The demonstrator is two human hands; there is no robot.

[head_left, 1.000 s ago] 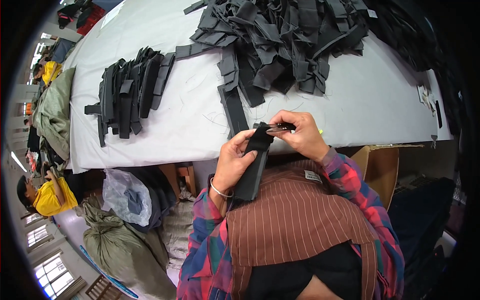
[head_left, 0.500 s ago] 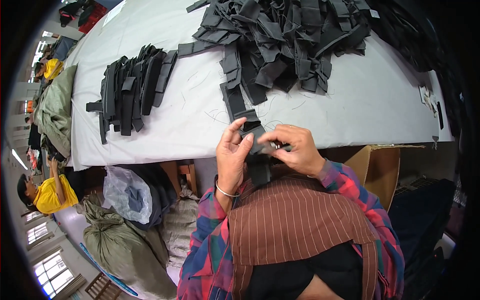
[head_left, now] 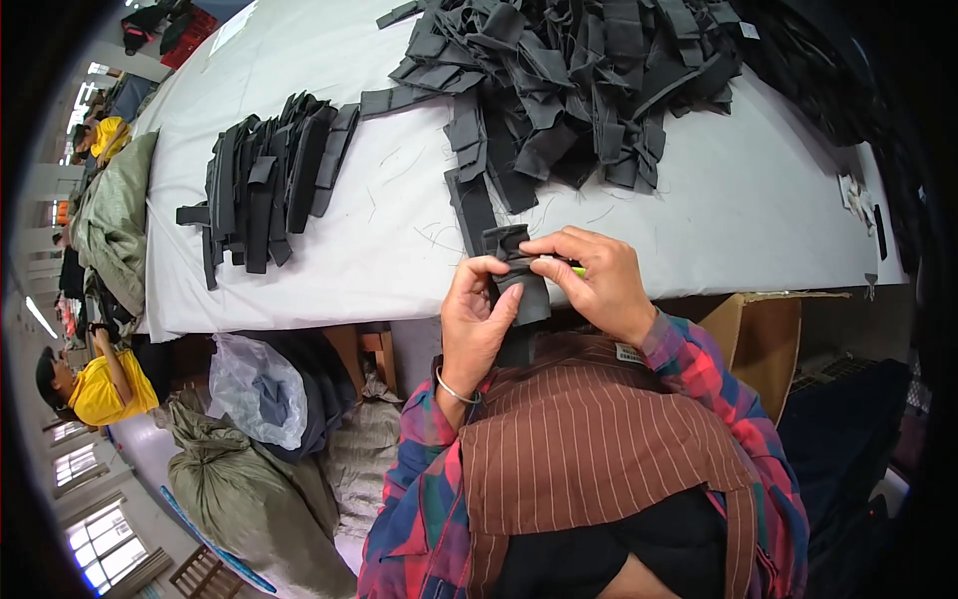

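Note:
Between my hands, at the table's front edge, is a dark grey fabric strip (head_left: 524,298) with a folded upper end. My left hand (head_left: 474,324) is closed on its left side, thumb in front and fingers curled behind. From the right, my right hand (head_left: 604,280) pinches the folded part near the top. A small tool with a yellow-green end (head_left: 578,271) sticks out between the right fingers; most of it is hidden, so its kind is unclear. Other joined strips (head_left: 469,210) lead from the held piece back toward a large heap of grey fabric strips (head_left: 559,90).
A neater bundle of strips (head_left: 264,190) lies on the left of the white-covered table (head_left: 379,240), with loose threads about. Below stand a clear plastic bag (head_left: 257,389), a green sack (head_left: 239,489) and a cardboard box (head_left: 763,344). A person in yellow (head_left: 110,384) is at far left.
My right fingers have moved up and left onto the fabric and now pinch it near the fold. The held strip has been drawn up, and the metal glint in my right hand is hidden.

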